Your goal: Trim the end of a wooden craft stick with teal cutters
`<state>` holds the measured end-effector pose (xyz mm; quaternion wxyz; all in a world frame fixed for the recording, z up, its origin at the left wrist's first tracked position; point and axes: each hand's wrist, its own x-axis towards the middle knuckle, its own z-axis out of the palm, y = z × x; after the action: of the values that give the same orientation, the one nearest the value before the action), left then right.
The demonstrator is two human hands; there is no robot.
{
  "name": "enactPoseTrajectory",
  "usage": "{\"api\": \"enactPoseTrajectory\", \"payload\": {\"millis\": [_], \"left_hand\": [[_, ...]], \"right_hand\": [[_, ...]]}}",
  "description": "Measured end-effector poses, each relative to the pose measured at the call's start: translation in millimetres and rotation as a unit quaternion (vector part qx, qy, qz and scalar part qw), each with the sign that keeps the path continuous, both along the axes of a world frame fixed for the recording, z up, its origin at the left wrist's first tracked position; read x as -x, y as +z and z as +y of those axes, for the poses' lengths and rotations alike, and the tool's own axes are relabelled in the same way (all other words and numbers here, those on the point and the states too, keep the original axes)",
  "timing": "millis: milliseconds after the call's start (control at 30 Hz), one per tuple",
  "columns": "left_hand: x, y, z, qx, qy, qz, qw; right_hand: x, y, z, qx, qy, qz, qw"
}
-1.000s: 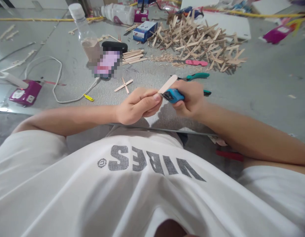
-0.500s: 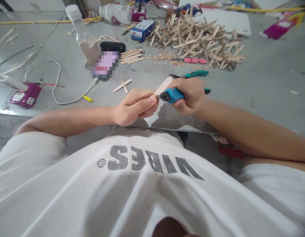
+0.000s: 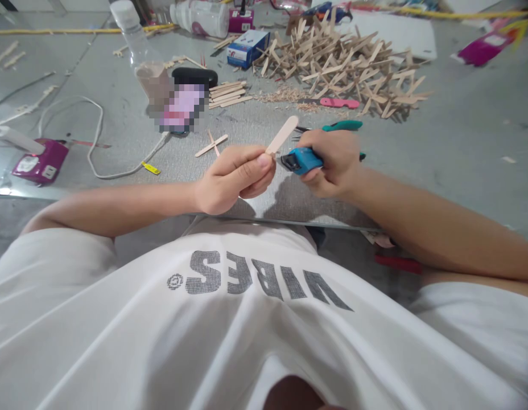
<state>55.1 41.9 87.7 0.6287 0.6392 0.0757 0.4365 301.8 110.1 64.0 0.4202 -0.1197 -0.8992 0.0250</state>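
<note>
My left hand [image 3: 234, 177] pinches the lower end of a pale wooden craft stick [image 3: 283, 134], which points up and to the right. My right hand [image 3: 334, 161] is wrapped round a blue utility knife [image 3: 301, 160]. The knife's nose sits just right of the stick's base, close to my left thumb. Both hands hover over the near edge of the grey table [image 3: 452, 142]. Teal-handled pliers [image 3: 341, 126] lie on the table just behind my right hand.
A big heap of joined wooden sticks [image 3: 345, 62] lies at the back, with a pink-handled tool [image 3: 338, 103] and shavings in front. A small stick stack [image 3: 227, 94], a stick cross [image 3: 213, 146], a bottle [image 3: 142, 54], a white cable [image 3: 93, 142] and a purple device [image 3: 40, 162] sit left.
The stick has tilted slightly more upright and the knife has come away a little to the right of it. Both hands stay in the same place.
</note>
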Motion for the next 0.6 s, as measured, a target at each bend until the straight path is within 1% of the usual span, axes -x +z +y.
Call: {"api": "enactPoseTrajectory", "payload": {"millis": [100, 333, 467, 600], "left_hand": [[0.4, -1.6, -0.5, 0.013, -0.009, 0.011, 1.000], [-0.1, 1.9, -3.9, 0.041, -0.044, -0.013, 0.998], [0.7, 2.8, -3.4, 0.052, -0.043, -0.002, 0.998], [1.9, 2.9, -2.3, 0.051, -0.079, -0.014, 0.995]], "right_hand": [[-0.9, 0.4, 0.2, 0.014, -0.027, -0.016, 0.999], [-1.7, 3.6, 4.2, -0.040, 0.002, -0.009, 0.999], [0.7, 5.2, 3.6, -0.046, 0.014, 0.010, 0.999], [1.2, 5.0, 3.4, -0.043, 0.006, 0.006, 0.999]]}}
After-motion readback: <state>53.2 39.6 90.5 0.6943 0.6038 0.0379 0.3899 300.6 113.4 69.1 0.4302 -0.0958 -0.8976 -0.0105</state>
